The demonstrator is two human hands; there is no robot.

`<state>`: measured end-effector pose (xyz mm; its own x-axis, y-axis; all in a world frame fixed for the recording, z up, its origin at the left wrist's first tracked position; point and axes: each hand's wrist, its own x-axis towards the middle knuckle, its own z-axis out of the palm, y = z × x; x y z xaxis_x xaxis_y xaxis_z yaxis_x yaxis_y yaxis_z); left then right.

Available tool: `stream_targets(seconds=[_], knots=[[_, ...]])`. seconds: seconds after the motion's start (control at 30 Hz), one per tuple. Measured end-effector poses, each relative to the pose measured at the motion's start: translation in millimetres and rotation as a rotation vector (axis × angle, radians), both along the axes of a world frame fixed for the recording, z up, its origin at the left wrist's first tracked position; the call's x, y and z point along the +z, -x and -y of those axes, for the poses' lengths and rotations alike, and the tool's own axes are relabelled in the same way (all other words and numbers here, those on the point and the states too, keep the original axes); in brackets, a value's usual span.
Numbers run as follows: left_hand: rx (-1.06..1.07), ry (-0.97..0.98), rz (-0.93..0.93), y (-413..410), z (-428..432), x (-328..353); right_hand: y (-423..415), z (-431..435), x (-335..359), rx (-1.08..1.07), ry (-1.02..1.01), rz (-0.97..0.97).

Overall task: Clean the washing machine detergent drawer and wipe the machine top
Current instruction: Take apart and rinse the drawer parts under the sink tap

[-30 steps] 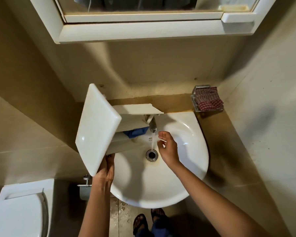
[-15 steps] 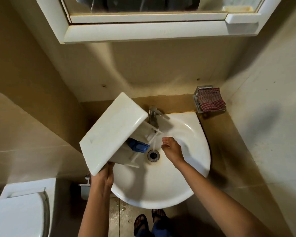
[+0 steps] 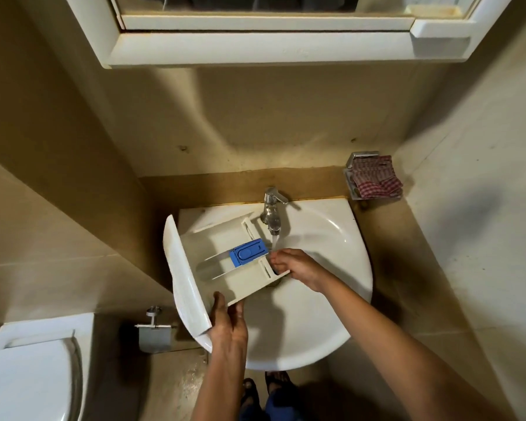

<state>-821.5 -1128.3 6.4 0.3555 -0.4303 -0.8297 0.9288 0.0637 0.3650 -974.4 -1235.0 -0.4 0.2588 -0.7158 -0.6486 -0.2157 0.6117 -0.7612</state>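
Now we hold the detergent drawer (image 3: 225, 268) over the sink (image 3: 331, 238), front panel at nine o'clock. Our left hand (image 3: 228, 326) grips its near corner, and our right hand (image 3: 298, 267) pinches the rear edge under the tap (image 3: 272, 212). We should tilt it drainward and rub each compartment.

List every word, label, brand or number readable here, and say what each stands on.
No text can be read.
Blue insert in the detergent drawer: faint raised marks, too blurred to read.
Tap, sink, mirror cabinet: no lettering visible.
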Motion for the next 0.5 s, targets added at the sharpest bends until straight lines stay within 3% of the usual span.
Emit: stream_targets(seconds=[0.13,0.27,0.33,0.5], knots=[[-0.098,0.058,0.069,24,-4,-5,-1,4,0,-0.003,-0.027,-0.024],[-0.286,0.041,0.079,45,2,4,-1,10,-3,-0.161,-0.073,-0.029],[-0.274,-0.007,0.156,47,6,6,-1,13,-4,-0.277,-0.065,-0.038],[-0.147,-0.048,0.06,57,11,11,0,15,-6,-0.345,-0.037,-0.093]])
